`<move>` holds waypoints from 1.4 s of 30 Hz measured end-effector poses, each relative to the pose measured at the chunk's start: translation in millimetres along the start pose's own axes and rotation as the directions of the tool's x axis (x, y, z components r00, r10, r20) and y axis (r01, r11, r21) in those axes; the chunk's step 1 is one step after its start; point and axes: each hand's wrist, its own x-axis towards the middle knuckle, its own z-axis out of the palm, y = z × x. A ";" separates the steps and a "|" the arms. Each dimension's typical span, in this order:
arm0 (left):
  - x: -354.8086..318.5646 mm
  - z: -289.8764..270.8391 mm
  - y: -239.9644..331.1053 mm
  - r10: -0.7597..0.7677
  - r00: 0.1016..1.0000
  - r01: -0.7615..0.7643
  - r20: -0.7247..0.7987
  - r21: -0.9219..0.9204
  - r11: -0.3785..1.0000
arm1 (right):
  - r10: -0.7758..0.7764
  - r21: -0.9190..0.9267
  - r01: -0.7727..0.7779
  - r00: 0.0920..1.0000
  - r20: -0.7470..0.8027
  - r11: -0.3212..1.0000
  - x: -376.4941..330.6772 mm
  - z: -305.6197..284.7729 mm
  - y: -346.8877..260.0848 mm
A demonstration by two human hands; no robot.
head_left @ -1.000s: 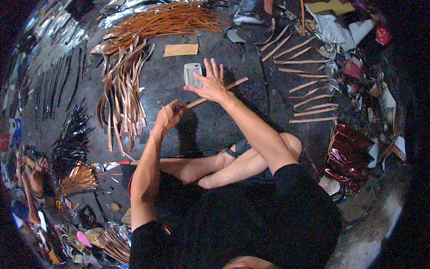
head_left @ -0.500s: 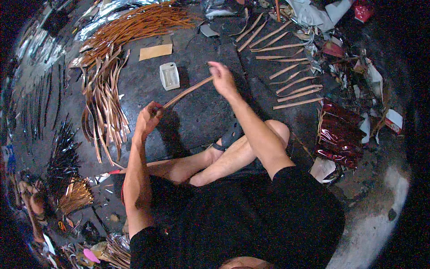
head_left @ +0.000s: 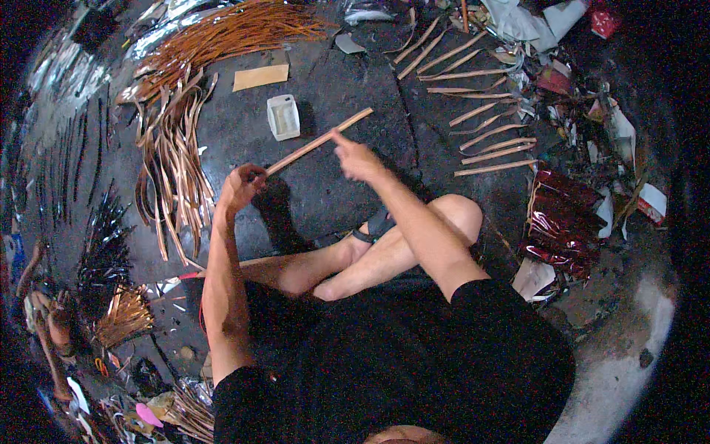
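A person sits cross-legged on a dark floor [head_left: 333,185]. The left hand [head_left: 240,186] is closed around the lower end of a long tan stick [head_left: 318,142], which slants up to the right. The right hand [head_left: 357,157] meets the stick near its middle, 1 finger extended, seemingly touching it. A small white tray [head_left: 283,117] lies just beyond, a heap of coppery strips [head_left: 174,159] to the left, and separate sticks [head_left: 488,137] to the right.

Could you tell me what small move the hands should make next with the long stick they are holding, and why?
Probably slide the right hand further out along the long stick. The left hand grips its near end, the right touches only its middle, and the far end hangs free above the floor beside the small white tray.
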 end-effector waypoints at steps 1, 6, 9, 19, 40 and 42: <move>0.0 -0.7 -3.4 0.029 1.000 -0.029 -0.009 0.026 0.999 | -0.108 -0.130 0.107 0.994 0.002 0.986 4.0 27.2 -2.6; -3.0 2.2 5.0 -0.026 0.999 0.029 -0.029 0.084 0.996 | -0.499 -0.064 0.497 0.867 -0.016 0.865 -19.5 87.5 -78.0; -2.9 10.5 3.4 0.023 0.998 -0.027 -0.061 -0.061 0.998 | -0.270 0.034 0.278 0.950 -0.154 0.960 -7.2 40.2 -104.7; -4.6 9.1 2.7 0.068 0.992 -0.061 -0.103 0.069 0.996 | -0.629 -0.474 0.455 0.710 -0.318 0.754 37.9 17.8 -88.3; -16.9 -42.6 -3.3 -0.448 0.819 0.572 -0.359 0.574 0.586 | -0.471 -0.198 0.482 0.876 0.102 0.853 10.1 232.2 -72.4; -46.9 -53.4 18.5 -0.282 0.793 0.546 -0.539 0.425 0.722 | -0.449 -0.094 0.483 0.858 0.251 0.871 -20.2 215.5 -123.4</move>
